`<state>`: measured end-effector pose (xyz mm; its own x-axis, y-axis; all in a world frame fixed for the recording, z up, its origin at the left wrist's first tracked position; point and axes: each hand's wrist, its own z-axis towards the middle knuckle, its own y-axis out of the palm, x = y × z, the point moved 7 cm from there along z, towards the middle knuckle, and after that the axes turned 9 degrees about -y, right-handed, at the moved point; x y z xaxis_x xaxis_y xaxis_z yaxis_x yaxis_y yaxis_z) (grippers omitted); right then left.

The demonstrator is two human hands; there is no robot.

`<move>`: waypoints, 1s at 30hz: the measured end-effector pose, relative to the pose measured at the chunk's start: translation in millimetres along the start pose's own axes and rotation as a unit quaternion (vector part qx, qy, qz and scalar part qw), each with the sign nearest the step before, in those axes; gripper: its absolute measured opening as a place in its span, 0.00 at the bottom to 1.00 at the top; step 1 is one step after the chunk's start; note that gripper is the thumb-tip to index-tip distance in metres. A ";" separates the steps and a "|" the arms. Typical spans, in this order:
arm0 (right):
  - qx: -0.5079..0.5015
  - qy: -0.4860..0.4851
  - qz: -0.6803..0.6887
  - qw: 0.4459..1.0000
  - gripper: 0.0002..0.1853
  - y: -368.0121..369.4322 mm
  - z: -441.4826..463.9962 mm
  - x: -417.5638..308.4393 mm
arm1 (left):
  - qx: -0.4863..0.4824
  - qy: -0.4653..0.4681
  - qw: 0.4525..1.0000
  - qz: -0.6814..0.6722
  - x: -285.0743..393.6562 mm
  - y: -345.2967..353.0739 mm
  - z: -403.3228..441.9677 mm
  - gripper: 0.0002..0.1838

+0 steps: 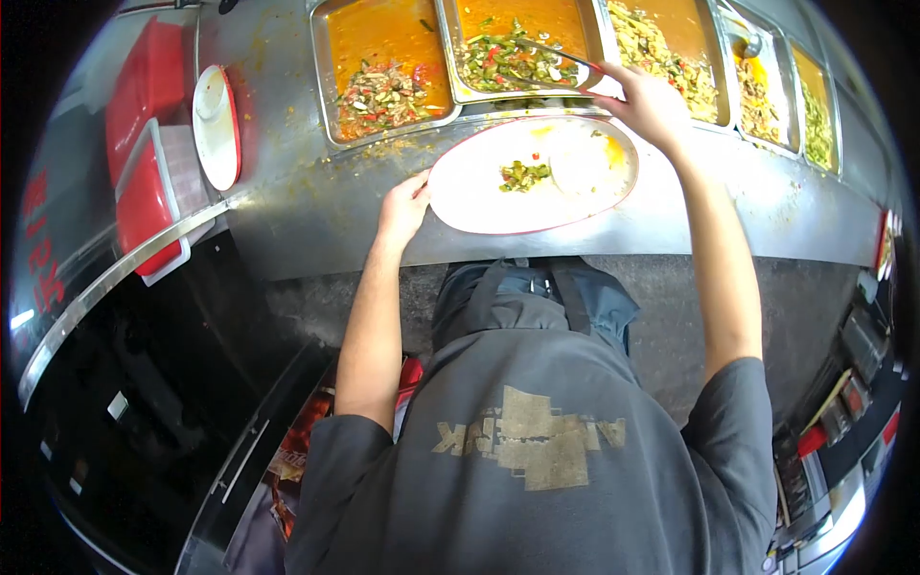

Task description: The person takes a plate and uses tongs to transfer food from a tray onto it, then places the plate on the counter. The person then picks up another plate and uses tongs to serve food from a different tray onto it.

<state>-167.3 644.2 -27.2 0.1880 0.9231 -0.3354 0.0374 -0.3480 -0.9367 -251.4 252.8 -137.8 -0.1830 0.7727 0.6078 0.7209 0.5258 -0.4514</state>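
My left hand (404, 206) is closed on the left rim of a large oval white plate (470, 196) with a red edge. A small heap of chopped green vegetables (524, 175) lies near the plate's middle, with a white mound (580, 165) to its right. Above the plate's right part, my right hand (644, 103) grips metal tongs (565, 56). The tips of the tongs reach into a steel tray (590, 19) of green and red vegetables (508, 59) in orange liquid.
Further food trays stand along the counter's back: one at the left (326, 77) and several at the right (724, 86). An oval dish (230, 144) and red containers (144, 96) are at the left. The steel counter (316, 220) shows food scraps.
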 end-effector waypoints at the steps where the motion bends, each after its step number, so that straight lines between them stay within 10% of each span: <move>1: -0.014 -0.008 0.016 1.000 0.27 16.1 17.1 8.9 | 0.004 0.006 1.000 -0.004 -0.6 -0.7 0.7 0.19; 14: -0.018 -0.064 -0.062 0.996 0.18 58.0 56.3 15.9 | 0.007 0.017 0.998 -0.055 -13.3 4.6 7.1 0.19; 30: 0.017 -0.096 0.179 0.979 0.17 -7.2 -19.6 -1.1 | 0.012 0.014 1.000 -0.025 -1.7 -1.3 0.0 0.19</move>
<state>-148.6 642.4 -18.1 -0.0060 0.7574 -0.6529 -0.0310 -0.6528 -0.7569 -252.0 250.8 -138.2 -0.1991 0.7350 0.6482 0.6955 0.5720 -0.4349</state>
